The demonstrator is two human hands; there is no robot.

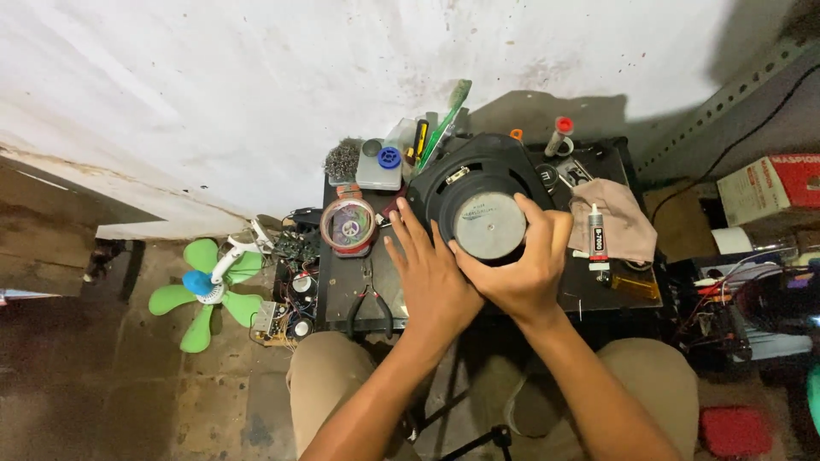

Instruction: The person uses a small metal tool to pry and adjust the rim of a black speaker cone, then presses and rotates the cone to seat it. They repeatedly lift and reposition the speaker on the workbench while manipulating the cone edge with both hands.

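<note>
Two hands on one black speaker point(444, 183), center frame, lying magnet-side up on a small dark table point(342, 282); its round silver magnet plate point(489, 224) faces the camera. Frame is roundish, so no clear long axis; it sits slightly tilted w/ its far edge toward the wall.

Right hand point(519, 269): half-curled, thumb and fingers wrapped round the magnet's rim, gripping it.

Left hand point(431, 277): open, fingers spread and flat, resting against the speaker's lower-left edge, not closed on anything.

Nearby: pliers point(369, 309) lower left of the hands, round tin point(348, 226) w/ red rim left of the speaker, glue tube point(597, 235) on a beige cloth point(628, 222) to the right. Green fan point(205, 286) on the floor, left of frame.
</note>
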